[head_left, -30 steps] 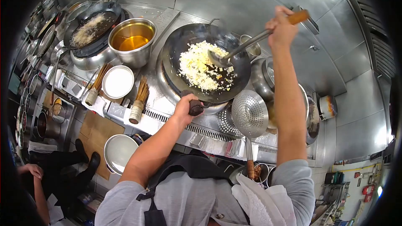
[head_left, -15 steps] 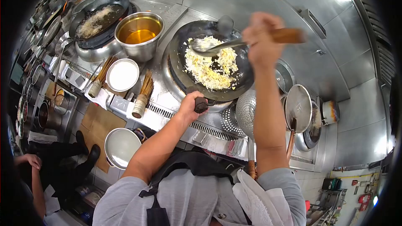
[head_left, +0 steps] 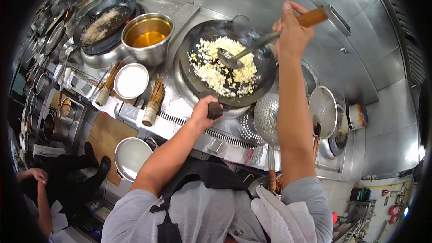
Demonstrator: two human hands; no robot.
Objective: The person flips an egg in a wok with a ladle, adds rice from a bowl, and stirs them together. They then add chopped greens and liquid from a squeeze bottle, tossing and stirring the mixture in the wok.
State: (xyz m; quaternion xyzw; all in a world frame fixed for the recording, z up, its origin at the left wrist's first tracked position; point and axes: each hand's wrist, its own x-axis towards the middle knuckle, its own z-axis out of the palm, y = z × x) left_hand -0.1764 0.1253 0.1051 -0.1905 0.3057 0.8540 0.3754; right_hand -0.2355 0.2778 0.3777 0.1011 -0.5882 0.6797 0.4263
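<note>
My left hand [head_left: 204,111] is wrapped round the dark handle of a black wok [head_left: 189,81] on the burner. White and yellow crumbled food, looking like fried rice with egg [head_left: 211,74], is spread over the wok's bottom. In my right hand [head_left: 293,31] is a metal ladle [head_left: 258,43], gripped by its wooden handle above the wok's right side. The ladle's bowl rests tilted in the middle of the food. Steam or smoke blurs the wok's far rim.
Left of the wok stand a steel pot of oil [head_left: 169,40], a bowl of white contents [head_left: 131,81] and bamboo brushes [head_left: 154,101]. A perforated strainer [head_left: 266,119] lies at right. Another wok [head_left: 128,4] sits far left. A co-worker's hand [head_left: 39,175] shows at lower left.
My right hand has moved up and right, and the ladle's bowl has shifted right and down through the food. The food is spread differently. My left hand keeps its hold on the wok handle.
</note>
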